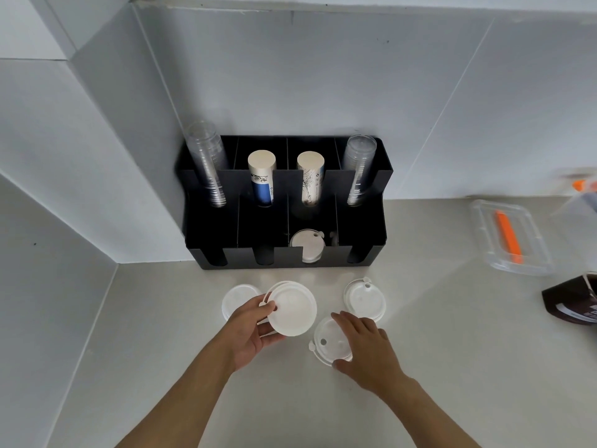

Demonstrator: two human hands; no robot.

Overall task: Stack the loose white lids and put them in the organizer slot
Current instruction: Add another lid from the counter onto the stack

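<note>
Two lids still flat on counter: left hand (250,331) pinches small lid stack (290,308), right hand (361,347) spread over lid at 6 o'clock (326,342); align rims, then slot at 12 (307,245).

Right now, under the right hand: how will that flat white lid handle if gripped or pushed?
The lid looks thin and moulded, so probably light and a bit flexible. Lying flat on the smooth counter, it would likely slide, not roll. The right hand spans its rim, which looks like the easiest grip.
</note>
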